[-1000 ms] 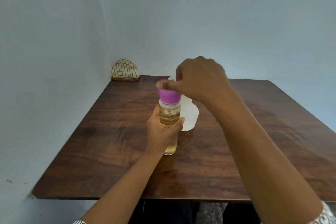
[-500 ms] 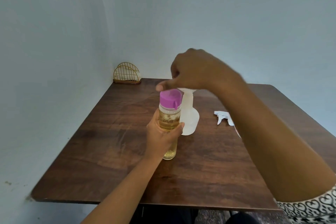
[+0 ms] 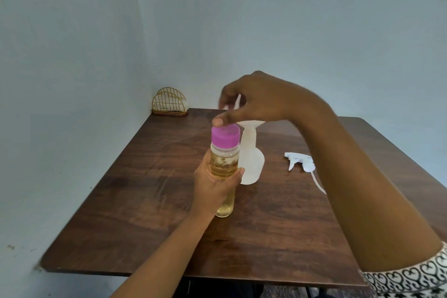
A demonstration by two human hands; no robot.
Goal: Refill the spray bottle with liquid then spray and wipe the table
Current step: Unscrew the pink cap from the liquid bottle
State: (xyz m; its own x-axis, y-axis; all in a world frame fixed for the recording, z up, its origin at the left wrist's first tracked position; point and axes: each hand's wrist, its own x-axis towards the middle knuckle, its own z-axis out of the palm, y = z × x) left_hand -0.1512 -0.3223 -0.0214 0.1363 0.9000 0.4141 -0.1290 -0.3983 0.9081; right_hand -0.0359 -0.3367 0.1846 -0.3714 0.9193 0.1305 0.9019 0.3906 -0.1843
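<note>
Head cam: both grips at the bottle of yellow liquid [image 3: 223, 164], mid-worktop [image 3: 145, 213].
Left grip [image 3: 212, 184] is wrapped round that bottle, which stands upright. Right grip [image 3: 261, 99] hovers over the pink cap [image 3: 225, 136], thumb touching its rim, fingers curled and blurry, so can't tell if they hold anything. White spray bottle [image 3: 251, 164] with a funnel [image 3: 251, 123] in its neck stands just behind, trigger head [image 3: 301, 161] lying to its right.

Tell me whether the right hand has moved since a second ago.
Yes. The right hand has risen: the top of the white spray bottle, covered before, now shows beneath it.
</note>
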